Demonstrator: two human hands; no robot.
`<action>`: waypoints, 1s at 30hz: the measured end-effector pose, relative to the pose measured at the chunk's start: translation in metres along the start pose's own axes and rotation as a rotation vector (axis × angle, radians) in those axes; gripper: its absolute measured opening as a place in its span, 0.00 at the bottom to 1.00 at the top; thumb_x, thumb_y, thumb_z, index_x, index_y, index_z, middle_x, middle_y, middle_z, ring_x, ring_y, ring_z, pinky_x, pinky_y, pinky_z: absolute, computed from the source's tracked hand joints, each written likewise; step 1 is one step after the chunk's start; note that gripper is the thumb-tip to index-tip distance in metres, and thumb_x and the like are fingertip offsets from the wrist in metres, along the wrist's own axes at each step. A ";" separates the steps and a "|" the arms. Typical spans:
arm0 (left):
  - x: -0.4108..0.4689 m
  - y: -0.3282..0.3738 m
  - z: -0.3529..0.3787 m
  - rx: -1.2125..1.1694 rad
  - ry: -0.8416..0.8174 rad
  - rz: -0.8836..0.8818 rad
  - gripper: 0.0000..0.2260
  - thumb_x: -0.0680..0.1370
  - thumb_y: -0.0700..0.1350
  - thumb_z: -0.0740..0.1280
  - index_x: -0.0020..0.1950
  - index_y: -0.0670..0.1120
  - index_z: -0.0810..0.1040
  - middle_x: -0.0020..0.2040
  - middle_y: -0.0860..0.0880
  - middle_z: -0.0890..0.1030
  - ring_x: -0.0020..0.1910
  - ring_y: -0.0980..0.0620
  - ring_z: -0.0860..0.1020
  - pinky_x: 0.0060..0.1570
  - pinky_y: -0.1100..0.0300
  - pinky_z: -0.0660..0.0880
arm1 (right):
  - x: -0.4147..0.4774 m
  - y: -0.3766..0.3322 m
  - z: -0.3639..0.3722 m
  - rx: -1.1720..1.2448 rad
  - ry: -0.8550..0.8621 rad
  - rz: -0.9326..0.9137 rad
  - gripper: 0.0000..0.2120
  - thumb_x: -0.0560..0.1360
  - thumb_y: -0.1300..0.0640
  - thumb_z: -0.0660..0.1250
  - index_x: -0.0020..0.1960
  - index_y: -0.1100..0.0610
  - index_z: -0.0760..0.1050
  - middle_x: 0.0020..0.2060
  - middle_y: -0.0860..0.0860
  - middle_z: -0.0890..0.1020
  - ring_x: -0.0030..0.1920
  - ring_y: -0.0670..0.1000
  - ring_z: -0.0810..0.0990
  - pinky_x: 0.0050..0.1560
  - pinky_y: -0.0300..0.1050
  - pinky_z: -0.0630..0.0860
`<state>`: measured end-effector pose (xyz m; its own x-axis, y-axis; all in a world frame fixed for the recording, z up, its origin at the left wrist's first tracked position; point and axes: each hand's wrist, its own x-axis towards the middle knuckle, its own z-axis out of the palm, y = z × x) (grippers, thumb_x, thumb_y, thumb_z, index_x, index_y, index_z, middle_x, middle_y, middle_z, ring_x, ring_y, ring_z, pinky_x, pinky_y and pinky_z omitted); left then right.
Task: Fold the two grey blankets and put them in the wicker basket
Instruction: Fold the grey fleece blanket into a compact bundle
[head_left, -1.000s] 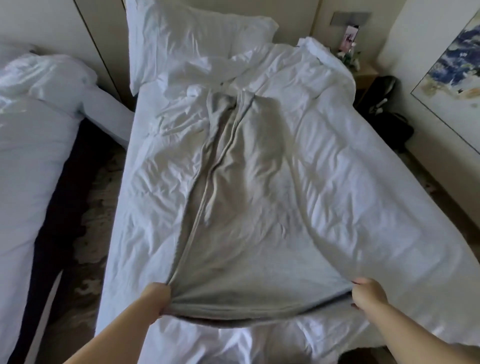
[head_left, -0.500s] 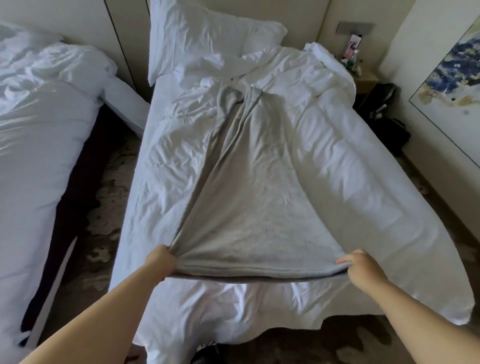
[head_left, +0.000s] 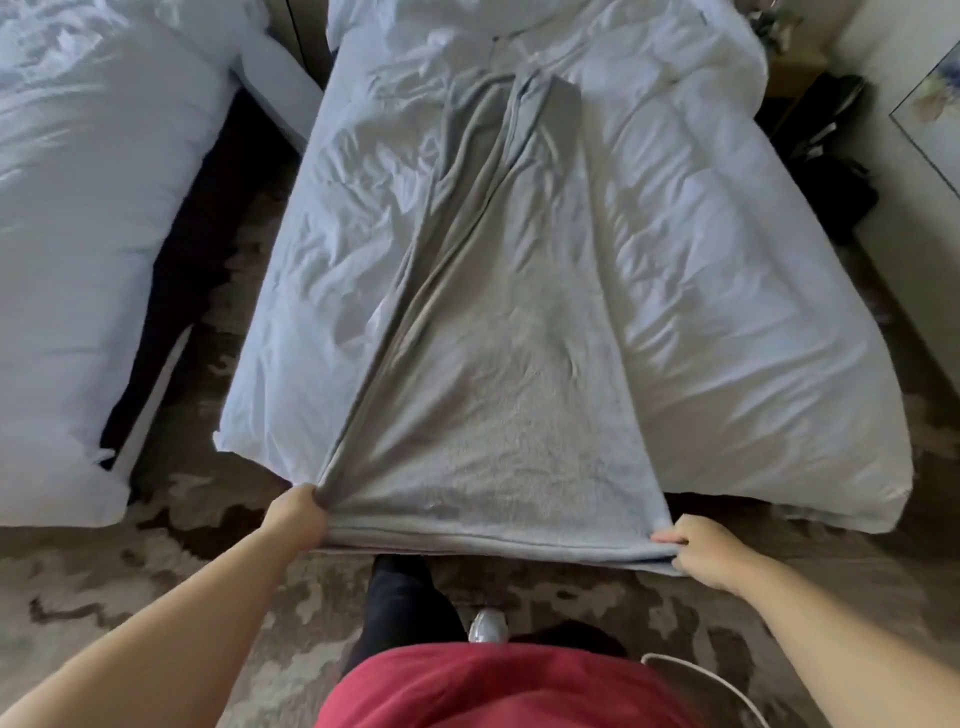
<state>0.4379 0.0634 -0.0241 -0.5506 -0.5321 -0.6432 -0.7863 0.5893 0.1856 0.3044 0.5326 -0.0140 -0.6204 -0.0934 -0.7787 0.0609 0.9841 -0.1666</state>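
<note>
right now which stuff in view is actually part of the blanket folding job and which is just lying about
Part of the job:
- grey blanket, stretched over the bed
- left hand, gripping its near left corner
- right hand, gripping its near right corner

Just lying about:
- white duvet under the blanket
- second bed on the left
- dark bags by the right wall
- framed picture
</note>
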 end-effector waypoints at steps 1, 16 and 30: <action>-0.007 -0.007 0.012 0.002 0.005 -0.006 0.11 0.75 0.38 0.61 0.57 0.41 0.76 0.55 0.41 0.78 0.55 0.41 0.76 0.51 0.57 0.71 | -0.002 0.006 0.010 -0.008 -0.031 0.012 0.24 0.73 0.66 0.62 0.68 0.54 0.74 0.70 0.52 0.70 0.71 0.53 0.67 0.65 0.41 0.64; 0.010 0.038 -0.010 -0.080 -0.080 -0.057 0.20 0.78 0.37 0.57 0.70 0.44 0.69 0.66 0.42 0.73 0.60 0.44 0.74 0.51 0.59 0.72 | 0.015 -0.053 -0.025 0.145 -0.091 0.033 0.15 0.71 0.57 0.70 0.57 0.49 0.79 0.59 0.49 0.77 0.57 0.49 0.74 0.51 0.39 0.70; 0.199 0.178 -0.099 -0.239 -0.036 0.155 0.15 0.77 0.42 0.60 0.63 0.49 0.74 0.59 0.45 0.78 0.51 0.45 0.77 0.47 0.60 0.71 | 0.173 -0.284 -0.117 0.281 -0.018 -0.026 0.09 0.76 0.56 0.62 0.53 0.47 0.79 0.47 0.45 0.79 0.49 0.48 0.79 0.48 0.42 0.74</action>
<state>0.1607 0.0017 -0.0459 -0.6623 -0.4226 -0.6187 -0.7398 0.4994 0.4509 0.0885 0.2545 -0.0302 -0.6106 -0.1235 -0.7822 0.2613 0.9010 -0.3462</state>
